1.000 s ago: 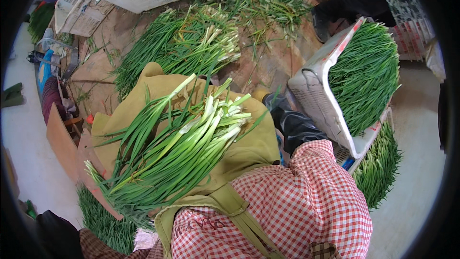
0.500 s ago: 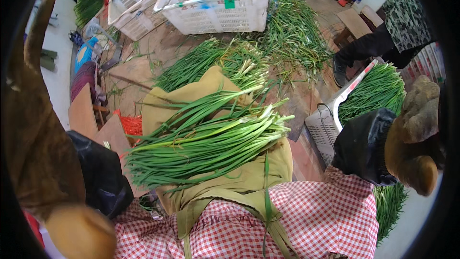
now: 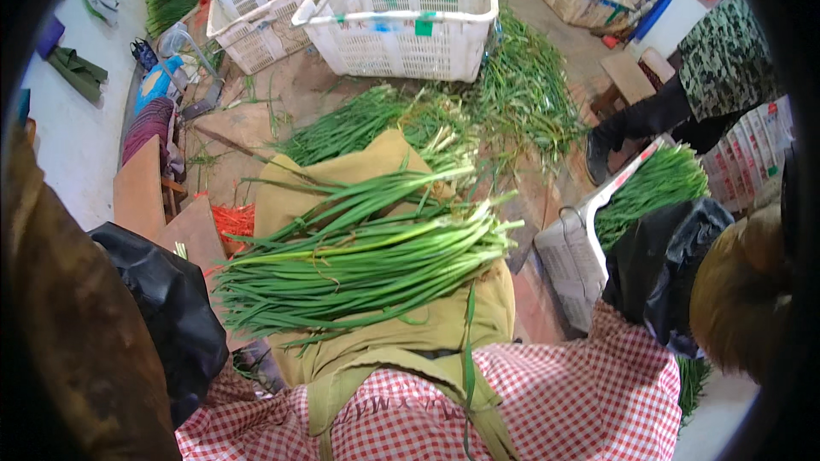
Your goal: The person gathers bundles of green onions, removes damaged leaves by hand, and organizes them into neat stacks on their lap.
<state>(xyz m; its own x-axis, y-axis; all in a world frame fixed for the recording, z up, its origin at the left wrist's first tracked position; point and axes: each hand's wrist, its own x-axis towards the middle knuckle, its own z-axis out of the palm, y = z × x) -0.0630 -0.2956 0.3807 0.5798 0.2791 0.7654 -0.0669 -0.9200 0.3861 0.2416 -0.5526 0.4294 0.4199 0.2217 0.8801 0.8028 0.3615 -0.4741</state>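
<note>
My left hand (image 3: 81, 324), in what looks like a stained brown glove, is raised close at the left edge, partly cut off. Its fingers do not show. At the right edge is my right hand (image 3: 741, 290), also raised and partly in shadow, its fingers hard to make out. Both sleeves end in shiny black cuffs. Between the hands, apart from both, a loose bunch of garlic chives (image 3: 367, 269) lies across the olive apron (image 3: 461, 316) on my lap. Its pale stem ends point right and its green tips left. I see nothing held in either hand.
White plastic crates (image 3: 401, 43) stand ahead, with heaps of chives (image 3: 525, 77) on the floor beside them. At right, a white basket (image 3: 568, 265) holds more chives, near another person's leg (image 3: 641, 115). Red strings (image 3: 231, 222) lie left, by wooden boards (image 3: 139, 192).
The view has tilted up slightly. The left hand's fingers, which showed at the upper and lower left, have left the picture. The right hand has turned or shifted. The chives lie as before.
</note>
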